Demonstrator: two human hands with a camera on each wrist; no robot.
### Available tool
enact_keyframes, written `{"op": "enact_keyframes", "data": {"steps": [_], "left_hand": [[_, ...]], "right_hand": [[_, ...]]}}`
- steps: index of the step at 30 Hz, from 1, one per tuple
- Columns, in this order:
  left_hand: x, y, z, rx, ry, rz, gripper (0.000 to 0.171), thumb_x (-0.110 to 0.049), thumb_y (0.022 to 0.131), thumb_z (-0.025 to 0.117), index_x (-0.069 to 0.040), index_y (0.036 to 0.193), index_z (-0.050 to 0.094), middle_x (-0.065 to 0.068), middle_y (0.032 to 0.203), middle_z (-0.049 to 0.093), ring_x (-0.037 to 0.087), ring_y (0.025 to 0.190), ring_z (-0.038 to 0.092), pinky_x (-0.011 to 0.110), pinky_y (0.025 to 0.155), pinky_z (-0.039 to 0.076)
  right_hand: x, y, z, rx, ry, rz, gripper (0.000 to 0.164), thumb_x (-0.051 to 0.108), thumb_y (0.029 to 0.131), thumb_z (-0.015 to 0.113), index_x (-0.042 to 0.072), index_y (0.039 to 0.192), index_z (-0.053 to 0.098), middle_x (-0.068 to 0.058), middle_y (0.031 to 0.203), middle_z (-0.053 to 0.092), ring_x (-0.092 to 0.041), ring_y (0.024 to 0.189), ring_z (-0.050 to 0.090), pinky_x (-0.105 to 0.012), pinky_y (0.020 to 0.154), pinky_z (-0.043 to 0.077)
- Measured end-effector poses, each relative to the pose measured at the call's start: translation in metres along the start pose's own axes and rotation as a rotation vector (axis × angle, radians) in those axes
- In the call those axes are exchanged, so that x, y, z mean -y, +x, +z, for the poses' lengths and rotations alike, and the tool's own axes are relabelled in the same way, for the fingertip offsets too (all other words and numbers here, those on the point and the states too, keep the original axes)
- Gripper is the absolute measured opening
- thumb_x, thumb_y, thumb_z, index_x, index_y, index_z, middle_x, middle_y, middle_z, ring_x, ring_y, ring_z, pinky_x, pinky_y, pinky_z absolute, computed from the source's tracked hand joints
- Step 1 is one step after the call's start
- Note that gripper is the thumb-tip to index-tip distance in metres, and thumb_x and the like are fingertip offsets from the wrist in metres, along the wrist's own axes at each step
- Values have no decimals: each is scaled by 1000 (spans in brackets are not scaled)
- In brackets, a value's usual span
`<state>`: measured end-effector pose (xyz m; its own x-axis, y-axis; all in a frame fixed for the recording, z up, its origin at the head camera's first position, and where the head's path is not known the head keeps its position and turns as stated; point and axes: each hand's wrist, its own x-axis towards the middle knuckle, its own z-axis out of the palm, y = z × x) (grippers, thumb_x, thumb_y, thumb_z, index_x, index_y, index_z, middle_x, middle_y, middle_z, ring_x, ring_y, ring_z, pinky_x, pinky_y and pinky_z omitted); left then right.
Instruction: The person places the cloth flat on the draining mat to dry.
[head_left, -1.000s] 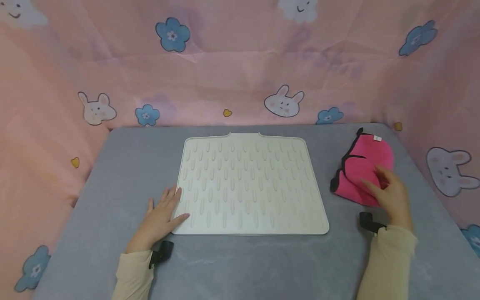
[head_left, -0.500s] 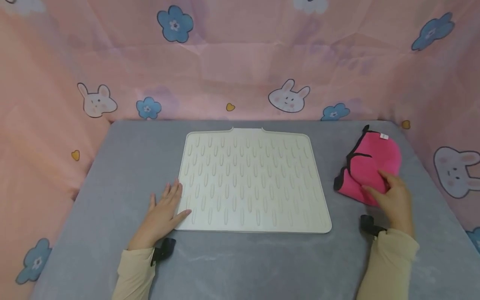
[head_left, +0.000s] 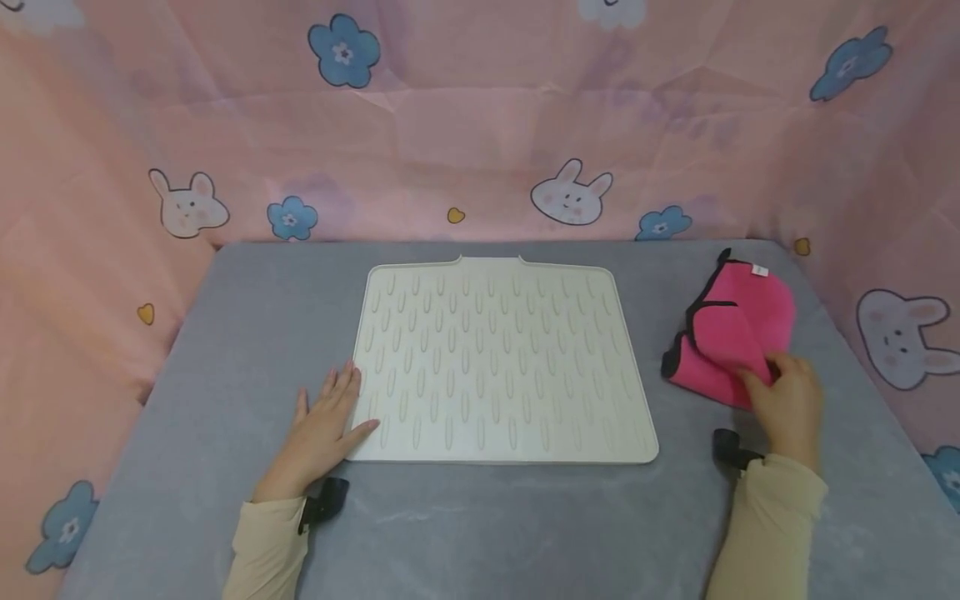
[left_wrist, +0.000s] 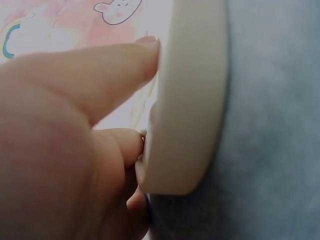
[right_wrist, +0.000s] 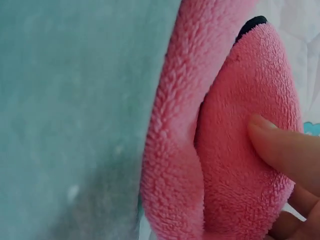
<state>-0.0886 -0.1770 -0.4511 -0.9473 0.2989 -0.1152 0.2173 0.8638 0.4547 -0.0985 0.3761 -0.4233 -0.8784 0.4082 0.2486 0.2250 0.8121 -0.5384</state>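
Pink cloth [head_left: 723, 337]: black-trimmed fuzzy thing on the table, just ahead of the right hand and a bit to its left, with a flap folded over
Right hand [head_left: 791, 412]: got the cloth's near edge pinched, thumb [right_wrist: 282, 150] on one side, other fingers behind per the right wrist view
The pinch: I'd call this the taking-hold step, since the cloth looks mostly down on the table
Next move on the cloth: imo any lift calls for a snug pinch that catches enough layers, or the soft flap could slip out; can't tell how many layers are in there
White tag [head_left: 760, 271]: far end of the cloth, beyond the right hand
White board [head_left: 502, 367]: flat, well left of the right hand
Left hand [head_left: 318, 437]: fingers fairly straight, gripping nothing, thumb and fingertips on the board's left edge
Grey table [head_left: 480, 533]: under everything, both hands included
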Motion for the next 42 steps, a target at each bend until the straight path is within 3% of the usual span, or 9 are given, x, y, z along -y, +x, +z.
{"op": "enact_keyframes", "data": {"steps": [5,14,24,30,38,42], "left_hand": [[0,1,1,5,-5,9,78,-36,94,58,4,149,19,19,156,12,39,142,8,66,106,-4],[-1,1,0,5,-24,9,78,-34,94,59,5,148,19,21,156,12,40,142,8,66,106,-5],[-1,-1,-1,2,-31,21,78,-34,94,59,4,149,19,20,156,11,40,142,7,65,106,-5],[-1,-1,-1,2,-33,18,78,-34,94,59,4,149,18,20,156,11,39,142,7,64,106,-6],[0,-2,-1,-1,-31,14,78,-35,94,58,4,149,19,20,156,12,40,142,7,64,106,-5],[1,-3,-1,-2,-34,12,78,-35,94,58,4,149,19,20,156,12,40,142,8,65,106,-5]], "right_hand": [[4,1,-1,-105,38,-69,23,0,85,64,-17,99,59,-35,96,55,-49,90,51,-55,80,36],[27,0,1,-92,2,-10,27,7,89,65,-14,107,60,-30,98,57,-41,87,51,-39,69,36],[58,-5,3,-190,82,-215,24,5,82,74,-13,96,64,-27,86,59,-32,74,51,-24,64,32],[70,-7,1,-205,131,-281,22,1,79,76,-12,92,64,-26,82,59,-23,72,46,-19,64,31],[81,-10,0,-198,160,-355,21,-2,78,75,-13,92,64,-26,81,60,-27,71,49,-27,65,32],[87,-12,2,-167,170,-345,20,-1,80,75,-12,92,64,-25,84,60,-30,75,51,-31,68,33]]}}
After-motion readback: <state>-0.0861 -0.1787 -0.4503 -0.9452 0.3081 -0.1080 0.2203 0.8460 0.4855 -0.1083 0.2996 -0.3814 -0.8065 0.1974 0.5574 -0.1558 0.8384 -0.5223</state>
